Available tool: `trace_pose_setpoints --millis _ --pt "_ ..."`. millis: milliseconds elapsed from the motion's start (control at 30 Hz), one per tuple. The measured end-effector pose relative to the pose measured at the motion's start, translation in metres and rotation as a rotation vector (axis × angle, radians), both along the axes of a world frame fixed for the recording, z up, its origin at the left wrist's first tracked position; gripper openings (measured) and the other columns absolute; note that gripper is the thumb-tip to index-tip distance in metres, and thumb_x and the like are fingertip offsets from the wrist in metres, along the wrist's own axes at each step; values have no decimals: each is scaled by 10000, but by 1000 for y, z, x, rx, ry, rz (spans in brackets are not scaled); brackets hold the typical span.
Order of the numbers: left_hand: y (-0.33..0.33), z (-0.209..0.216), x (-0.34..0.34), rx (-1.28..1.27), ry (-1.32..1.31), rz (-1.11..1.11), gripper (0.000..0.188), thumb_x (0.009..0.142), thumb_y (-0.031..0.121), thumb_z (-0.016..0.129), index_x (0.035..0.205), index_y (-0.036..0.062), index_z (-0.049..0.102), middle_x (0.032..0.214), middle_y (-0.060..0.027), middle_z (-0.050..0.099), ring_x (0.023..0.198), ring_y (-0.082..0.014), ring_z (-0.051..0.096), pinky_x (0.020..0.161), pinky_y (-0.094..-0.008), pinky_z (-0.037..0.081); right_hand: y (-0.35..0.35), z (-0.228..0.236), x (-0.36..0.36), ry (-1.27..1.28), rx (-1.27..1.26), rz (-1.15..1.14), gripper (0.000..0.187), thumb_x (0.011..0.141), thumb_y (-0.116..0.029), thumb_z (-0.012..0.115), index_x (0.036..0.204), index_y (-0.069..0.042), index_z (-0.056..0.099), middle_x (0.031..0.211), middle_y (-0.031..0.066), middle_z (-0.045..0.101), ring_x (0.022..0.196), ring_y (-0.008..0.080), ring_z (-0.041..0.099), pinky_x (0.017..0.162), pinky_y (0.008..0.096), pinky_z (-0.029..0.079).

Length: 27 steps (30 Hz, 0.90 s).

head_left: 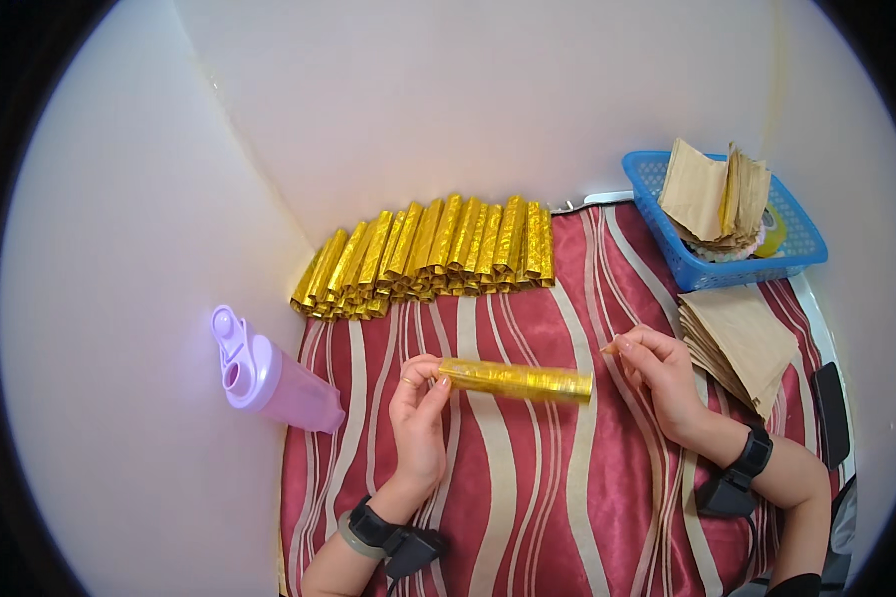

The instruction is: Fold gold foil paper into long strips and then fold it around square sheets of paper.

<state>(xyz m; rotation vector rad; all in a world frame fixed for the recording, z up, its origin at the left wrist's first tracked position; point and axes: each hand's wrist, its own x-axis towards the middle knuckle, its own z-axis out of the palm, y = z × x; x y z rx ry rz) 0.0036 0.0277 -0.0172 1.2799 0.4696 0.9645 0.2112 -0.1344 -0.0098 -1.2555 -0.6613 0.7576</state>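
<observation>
My left hand (420, 418) pinches the left end of a shiny gold paper tube (518, 381) between thumb and fingers. The tube lies almost level above the striped cloth, its right end free. Just beyond that end is my right hand (657, 378), apart from the tube, with thumb and fingertips drawn together; whether something small sits in them I cannot make out. At the back, a pile of similar gold tubes (433, 244) is stacked side by side in layers.
A purple shaker bottle (294, 388) stands at the left. At the back right, a blue plastic basket (712, 274) holds folded brown paper. Brown paper sheets (747, 338) are stacked before it, near a black phone (831, 413). Red striped cloth (538, 497) covers the surface; pale walls enclose it.
</observation>
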Motion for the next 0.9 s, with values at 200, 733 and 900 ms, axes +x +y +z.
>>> trace_pose_setpoints --millis 200,733,900 --pt "-6 4 -4 -55 111 -503 66 910 58 527 873 18 564 1085 -46 462 1022 -138 500 919 -276 396 -3 -6 -4 -199 3 238 160 925 -102 576 1020 -20 676 910 16 604 838 88 563 738 251 455" --pt "-24 8 2 285 301 -689 107 935 79 592 975 -5 645 1087 -36 491 1002 -102 505 847 -242 446 -4 -8 -22 -251 51 667 133 902 -111 656 988 -29 594 983 29 526 871 93 549 740 234 457" --pt "-27 5 2 267 247 -647 137 960 113 560 979 2 638 1063 -36 504 964 -105 501 819 -243 429 -1 -8 -20 -6 101 698 77 892 -58 660 923 -19 601 1064 58 519 1015 124 518 900 263 435"
